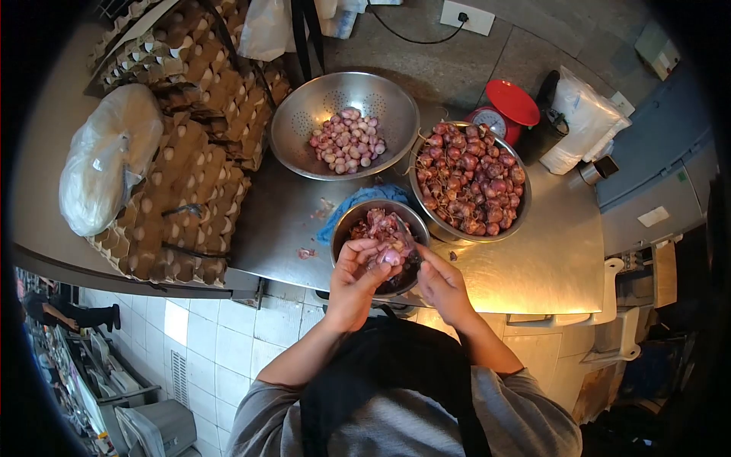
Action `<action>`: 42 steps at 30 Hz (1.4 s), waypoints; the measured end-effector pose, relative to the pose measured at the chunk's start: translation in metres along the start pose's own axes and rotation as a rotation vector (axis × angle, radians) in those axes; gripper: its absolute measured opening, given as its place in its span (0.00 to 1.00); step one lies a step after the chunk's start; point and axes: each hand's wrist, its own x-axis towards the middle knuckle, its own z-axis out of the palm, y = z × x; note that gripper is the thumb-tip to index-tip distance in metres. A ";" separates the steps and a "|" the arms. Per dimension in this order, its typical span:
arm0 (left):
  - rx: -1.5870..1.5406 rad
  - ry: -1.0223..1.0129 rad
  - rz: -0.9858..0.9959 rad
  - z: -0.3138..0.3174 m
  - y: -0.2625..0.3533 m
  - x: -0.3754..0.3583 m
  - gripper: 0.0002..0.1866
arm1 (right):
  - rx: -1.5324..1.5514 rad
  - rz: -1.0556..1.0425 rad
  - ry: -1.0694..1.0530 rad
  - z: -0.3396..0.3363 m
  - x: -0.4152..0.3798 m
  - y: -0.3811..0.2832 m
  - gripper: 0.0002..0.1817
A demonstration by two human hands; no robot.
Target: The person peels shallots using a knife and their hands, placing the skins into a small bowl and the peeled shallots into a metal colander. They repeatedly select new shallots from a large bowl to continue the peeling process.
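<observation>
My left hand (354, 286) is closed, pinching a pinkish-purple shallot (392, 257) over a steel bowl (338, 233) of papery peelings. My right hand (444, 288) is closed around a small knife (403, 230), its grey blade close against the shallot; the handle is mostly hidden by the fingers. Behind the bowl lies a crumpled blue cloth (346, 207). Peeled shallots (349, 141) are heaped in a large steel colander (293, 141) farther back. To the right, unpeeled reddish shallots (476, 179) fill another steel bowl (506, 234).
Stacked cardboard egg trays (179, 198) with eggs and a white plastic bag (110, 164) stand at the left. A red weighing scale (512, 107) sits behind the full bowl. Scraps of skin (306, 253) lie on the steel table (560, 266). Another person (72, 311) is far left.
</observation>
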 end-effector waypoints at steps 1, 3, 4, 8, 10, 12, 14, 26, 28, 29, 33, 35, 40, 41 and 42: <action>-0.011 -0.023 -0.026 0.002 0.003 -0.001 0.14 | 0.016 0.035 0.051 0.004 0.002 -0.005 0.21; -0.036 -0.068 -0.077 0.004 0.006 -0.002 0.13 | -0.035 0.006 0.020 -0.001 0.006 -0.003 0.21; -0.047 -0.062 -0.097 0.002 0.006 -0.001 0.13 | -0.061 -0.007 0.004 -0.003 0.008 0.000 0.22; -0.089 -0.046 -0.186 -0.008 0.002 0.005 0.13 | -0.238 -0.049 0.068 -0.003 0.016 0.009 0.23; -0.112 -0.022 -0.211 -0.008 0.003 0.007 0.13 | -0.238 -0.026 0.092 0.003 0.013 0.001 0.23; -0.137 0.015 -0.220 -0.006 0.006 0.012 0.12 | -0.226 -0.102 0.105 0.011 0.010 -0.004 0.23; -0.141 0.017 -0.161 -0.008 0.000 0.013 0.11 | -0.263 -0.182 0.088 0.014 0.006 -0.002 0.23; -0.044 -0.015 0.013 0.000 -0.006 0.019 0.10 | -0.809 -0.345 0.096 0.023 0.003 -0.006 0.23; -0.028 0.004 0.007 0.001 -0.005 0.020 0.10 | -0.696 -0.314 0.082 0.020 0.004 -0.004 0.23; -0.020 0.014 -0.002 0.003 -0.003 0.019 0.10 | -0.606 -0.338 0.074 0.017 0.008 0.000 0.23; 0.009 0.025 -0.004 0.002 -0.003 0.020 0.10 | -0.335 -0.206 0.023 0.018 0.007 -0.004 0.22; 0.002 0.010 0.018 0.001 -0.005 0.021 0.09 | -0.411 -0.227 0.022 0.023 0.005 -0.011 0.22; 0.037 -0.014 0.015 -0.002 -0.007 0.020 0.10 | -0.525 -0.263 0.024 0.015 0.005 -0.002 0.22; 0.032 -0.012 0.001 0.001 -0.005 0.019 0.11 | -0.486 -0.237 0.038 0.011 0.005 0.007 0.22; 0.025 -0.010 -0.012 0.003 -0.003 0.018 0.11 | -0.367 -0.183 0.024 0.009 0.005 0.008 0.22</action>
